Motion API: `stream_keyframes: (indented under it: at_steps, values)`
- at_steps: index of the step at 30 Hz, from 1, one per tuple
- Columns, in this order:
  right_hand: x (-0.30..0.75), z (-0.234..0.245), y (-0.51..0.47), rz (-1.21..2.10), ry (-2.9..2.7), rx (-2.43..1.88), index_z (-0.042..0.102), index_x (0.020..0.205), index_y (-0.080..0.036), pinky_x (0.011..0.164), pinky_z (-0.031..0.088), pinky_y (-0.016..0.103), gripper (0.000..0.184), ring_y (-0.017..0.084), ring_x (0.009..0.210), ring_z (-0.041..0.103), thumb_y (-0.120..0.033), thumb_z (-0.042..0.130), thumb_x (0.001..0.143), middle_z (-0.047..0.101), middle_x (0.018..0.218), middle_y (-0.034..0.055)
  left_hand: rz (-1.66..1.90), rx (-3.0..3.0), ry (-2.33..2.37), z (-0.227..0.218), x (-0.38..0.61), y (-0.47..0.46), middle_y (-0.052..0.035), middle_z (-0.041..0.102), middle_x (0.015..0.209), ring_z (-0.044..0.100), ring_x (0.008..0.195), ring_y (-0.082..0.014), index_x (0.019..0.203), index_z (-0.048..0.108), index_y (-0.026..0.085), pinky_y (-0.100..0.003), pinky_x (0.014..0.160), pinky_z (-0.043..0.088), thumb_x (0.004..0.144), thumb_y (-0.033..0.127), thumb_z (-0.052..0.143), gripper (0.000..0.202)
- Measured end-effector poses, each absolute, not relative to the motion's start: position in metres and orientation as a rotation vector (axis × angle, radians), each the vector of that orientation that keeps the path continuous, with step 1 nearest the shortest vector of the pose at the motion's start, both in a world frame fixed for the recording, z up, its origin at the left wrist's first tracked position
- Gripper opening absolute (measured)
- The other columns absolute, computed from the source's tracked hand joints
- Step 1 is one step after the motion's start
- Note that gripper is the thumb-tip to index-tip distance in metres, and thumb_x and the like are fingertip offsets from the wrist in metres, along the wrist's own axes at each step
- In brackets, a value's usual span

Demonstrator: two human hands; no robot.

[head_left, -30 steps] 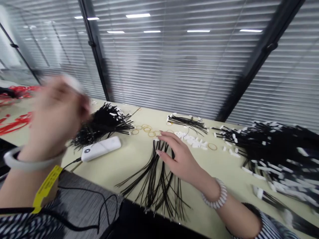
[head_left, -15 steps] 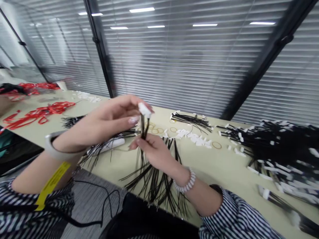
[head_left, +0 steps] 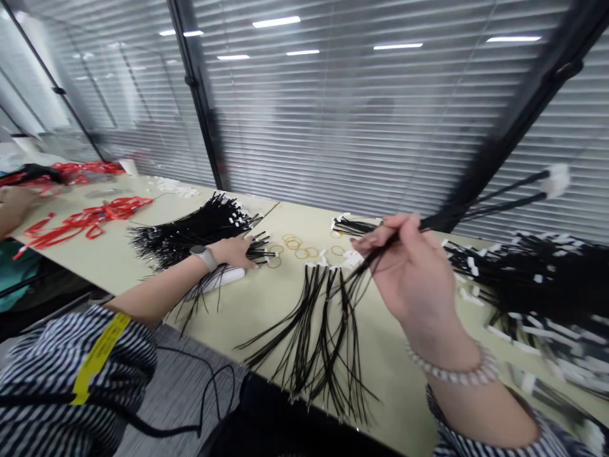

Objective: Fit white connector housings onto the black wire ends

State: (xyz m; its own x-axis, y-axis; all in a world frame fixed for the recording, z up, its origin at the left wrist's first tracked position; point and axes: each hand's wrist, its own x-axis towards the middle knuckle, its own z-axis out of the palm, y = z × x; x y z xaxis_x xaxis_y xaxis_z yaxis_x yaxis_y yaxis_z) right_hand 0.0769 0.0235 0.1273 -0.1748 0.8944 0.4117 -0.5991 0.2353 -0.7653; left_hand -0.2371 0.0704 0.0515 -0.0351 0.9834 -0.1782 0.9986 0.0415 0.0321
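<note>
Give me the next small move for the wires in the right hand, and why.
Probably lay the thin black wires held in the right hand onto the heap of white-tipped black wires beside it: their white tips match that heap.

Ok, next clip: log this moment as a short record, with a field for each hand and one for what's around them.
Right: right hand pinches black wires ending in a white connector
Left: left hand rests on a black wire bundle
Around: fanned wires, rubber bands
Co-worker: hand near red cords
</note>
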Motion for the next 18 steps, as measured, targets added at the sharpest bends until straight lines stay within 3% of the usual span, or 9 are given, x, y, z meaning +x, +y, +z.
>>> stream_keyframes:
  at_steps: [5, 8, 11, 13, 15, 18]
  values:
    - [0.126, 0.115, 0.017, 1.318, -1.129, -0.586, 0.055, 0.077, -0.022, 0.070, 0.050, 0.032, 0.018, 0.011, 0.060, 0.054, -0.034, 0.046, 0.087, 0.049, 0.061, -0.0034, -0.293, 1.956, 2.274, 0.053, -0.236, 0.094, -0.0297, 0.024, 0.141, 0.027, 0.125, -0.0501, 0.142, 0.017, 0.014, -0.055, 0.095, 0.029, 0.035, 0.067, 0.071, 0.131]
    - [0.155, 0.102, 0.010, 1.293, -1.087, -0.643, 0.057, 0.077, -0.023, 0.068, 0.049, 0.033, 0.018, 0.012, 0.060, 0.053, -0.034, 0.047, 0.087, 0.049, 0.062, -0.0024, -0.329, 1.931, 2.245, 0.053, -0.239, 0.100, -0.0276, 0.032, 0.139, 0.032, 0.124, -0.0456, 0.142, 0.018, 0.012, -0.050, 0.096, 0.032, 0.038, 0.065, 0.072, 0.128]
    - [0.178, 0.096, 0.005, 1.290, -0.979, -0.644, 0.058, 0.075, -0.023, 0.061, 0.047, 0.030, 0.016, 0.011, 0.057, 0.049, -0.031, 0.049, 0.085, 0.048, 0.060, -0.0022, -0.365, 1.899, 2.184, 0.055, -0.247, 0.104, -0.0198, 0.052, 0.124, 0.051, 0.111, -0.0327, 0.134, 0.034, 0.012, -0.042, 0.091, 0.040, 0.056, 0.056, 0.071, 0.097]
    - [0.190, 0.095, 0.004, 1.287, -0.896, -0.650, 0.059, 0.074, -0.023, 0.057, 0.044, 0.029, 0.014, 0.010, 0.056, 0.048, -0.029, 0.050, 0.084, 0.047, 0.059, -0.0022, -0.363, 1.884, 2.176, 0.058, -0.252, 0.106, -0.0138, 0.058, 0.114, 0.056, 0.101, -0.0256, 0.124, 0.045, 0.013, -0.044, 0.088, 0.043, 0.074, 0.046, 0.062, 0.062]
    - [0.198, 0.096, 0.003, 1.284, -0.825, -0.667, 0.060, 0.072, -0.024, 0.056, 0.043, 0.031, 0.016, 0.010, 0.056, 0.048, -0.026, 0.049, 0.083, 0.047, 0.059, -0.0014, -0.332, 1.879, 2.146, 0.061, -0.257, 0.106, -0.0091, 0.059, 0.106, 0.058, 0.093, -0.0206, 0.111, 0.054, 0.013, -0.042, 0.082, 0.047, 0.084, 0.036, 0.054, 0.036]
    - [0.207, 0.100, -0.001, 1.256, -0.770, -0.695, 0.062, 0.067, -0.029, 0.054, 0.041, 0.036, 0.020, 0.009, 0.055, 0.048, -0.023, 0.047, 0.080, 0.049, 0.059, 0.0016, -0.198, 1.895, 2.090, 0.065, -0.260, 0.097, -0.0060, 0.060, 0.100, 0.059, 0.087, -0.0184, 0.102, 0.058, 0.011, -0.036, 0.076, 0.050, 0.086, 0.032, 0.053, 0.026]
